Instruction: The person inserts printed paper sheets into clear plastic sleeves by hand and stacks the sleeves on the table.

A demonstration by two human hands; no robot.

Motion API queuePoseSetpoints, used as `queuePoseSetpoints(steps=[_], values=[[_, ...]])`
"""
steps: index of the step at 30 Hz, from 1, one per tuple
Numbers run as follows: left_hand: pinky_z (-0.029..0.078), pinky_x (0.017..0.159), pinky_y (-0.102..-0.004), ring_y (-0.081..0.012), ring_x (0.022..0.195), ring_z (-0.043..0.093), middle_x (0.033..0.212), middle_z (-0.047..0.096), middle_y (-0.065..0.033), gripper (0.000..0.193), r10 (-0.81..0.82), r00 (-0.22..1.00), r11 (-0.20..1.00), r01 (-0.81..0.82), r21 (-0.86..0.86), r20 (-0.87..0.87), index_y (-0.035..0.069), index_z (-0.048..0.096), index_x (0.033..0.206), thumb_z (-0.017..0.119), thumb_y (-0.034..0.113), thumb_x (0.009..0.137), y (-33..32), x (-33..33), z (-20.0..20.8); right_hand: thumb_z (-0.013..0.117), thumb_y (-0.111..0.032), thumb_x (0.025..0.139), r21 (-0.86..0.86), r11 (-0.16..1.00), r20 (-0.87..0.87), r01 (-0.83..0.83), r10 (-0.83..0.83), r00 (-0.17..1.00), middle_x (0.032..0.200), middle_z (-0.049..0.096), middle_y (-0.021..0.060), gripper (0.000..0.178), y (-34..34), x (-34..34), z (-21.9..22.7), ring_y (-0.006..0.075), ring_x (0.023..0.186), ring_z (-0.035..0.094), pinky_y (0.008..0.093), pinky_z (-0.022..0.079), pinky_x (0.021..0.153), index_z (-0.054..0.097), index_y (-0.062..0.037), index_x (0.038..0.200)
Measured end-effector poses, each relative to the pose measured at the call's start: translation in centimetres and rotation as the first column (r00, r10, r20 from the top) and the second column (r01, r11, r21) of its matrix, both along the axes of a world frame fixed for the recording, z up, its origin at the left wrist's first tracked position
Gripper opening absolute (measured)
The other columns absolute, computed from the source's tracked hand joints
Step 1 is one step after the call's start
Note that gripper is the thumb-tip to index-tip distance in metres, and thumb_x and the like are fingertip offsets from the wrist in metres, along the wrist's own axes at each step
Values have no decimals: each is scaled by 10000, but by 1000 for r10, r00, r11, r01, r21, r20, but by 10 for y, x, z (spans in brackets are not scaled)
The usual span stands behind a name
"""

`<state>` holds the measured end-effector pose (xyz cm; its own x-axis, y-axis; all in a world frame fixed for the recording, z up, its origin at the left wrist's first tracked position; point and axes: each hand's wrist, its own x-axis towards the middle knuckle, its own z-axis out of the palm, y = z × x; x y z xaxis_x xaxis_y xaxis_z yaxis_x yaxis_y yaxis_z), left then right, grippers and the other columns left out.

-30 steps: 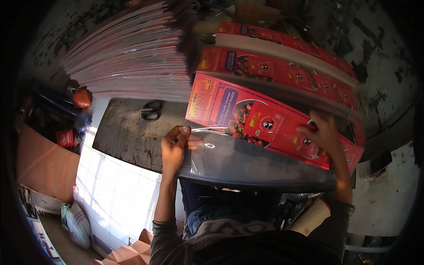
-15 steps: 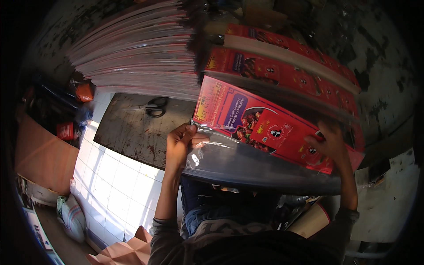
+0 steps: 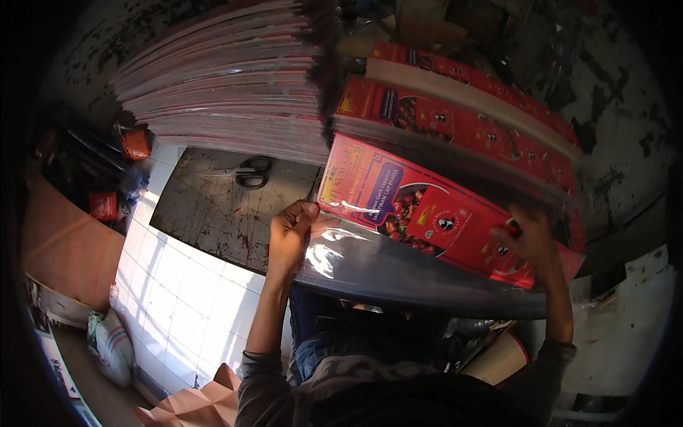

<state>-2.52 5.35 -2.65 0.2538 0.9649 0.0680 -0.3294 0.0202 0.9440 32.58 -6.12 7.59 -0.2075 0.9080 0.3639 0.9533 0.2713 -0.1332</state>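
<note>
A long red printed card [image 3: 445, 226] lies aslant over clear plastic sleeves [image 3: 398, 272] along the tabletop's [image 3: 213, 213] near edge. The left hand [image 3: 290, 229] pinches plastic beside its left end; the right hand [image 3: 533, 238], fingers loosely parted, touches its right end. Scissors [image 3: 246, 172] lie leftward on the tabletop, above a white-tiled floor [image 3: 181, 306].

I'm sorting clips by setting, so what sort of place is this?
Probably a small packing workshop: a worn, scratched worktable with black-handled scissors, a big stack of what look like plastic-wrapped sheets, and several red printed cards.
</note>
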Motion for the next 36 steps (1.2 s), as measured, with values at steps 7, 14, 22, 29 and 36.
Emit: queuePoseSetpoints(steps=[7, 14, 22, 29, 36], values=[[475, 810, -308, -187, 800, 646, 816, 643, -123, 209, 94, 983, 987, -71, 145, -155, -23, 547, 886, 494, 178, 909, -1, 3, 33, 701, -434, 685, -91, 988, 17, -125, 127, 992, 517, 537, 63, 435, 0, 12, -36, 245, 474, 562, 336, 414, 428, 482, -71, 589], [485, 841, -346, -293, 1011, 575, 1078, 557, -209, 481, -83, 950, 976, 139, 170, -300, -75, 399, 1203, 371, 329, 942, -2, -10, 44, 711, -345, 711, -118, 981, -208, 152, -174, 963, 491, 473, 112, 395, 1, 48, -34, 165, 419, 479, 303, 381, 429, 497, -24, 629], [533, 690, -307, -253, 831, 642, 948, 603, -214, 275, -190, 953, 982, 183, -49, -238, -108, 488, 1043, 479, 121, 891, -5, 17, 23, 649, -464, 736, -131, 976, -94, 176, -189, 978, 553, 541, 129, 447, 38, 8, -38, 266, 511, 572, 360, 434, 515, 580, -23, 745], [532, 689, -281, -232, 827, 646, 867, 628, -159, 204, -180, 916, 984, 175, -46, -358, -120, 519, 979, 446, 54, 901, -6, 23, 22, 601, -447, 785, -444, 895, -258, 27, -156, 953, 701, 618, 158, 439, 78, -50, -42, 282, 652, 625, 356, 477, 606, 589, -39, 946], [537, 700, -275, -161, 742, 627, 822, 628, -138, 178, -97, 940, 995, 82, -59, -326, -98, 534, 946, 448, 50, 900, -8, 20, 15, 646, -343, 772, 137, 966, -276, -219, 249, 928, 880, 641, 138, 403, 85, -53, -67, 284, 751, 634, 360, 501, 661, 581, -61, 1052]])
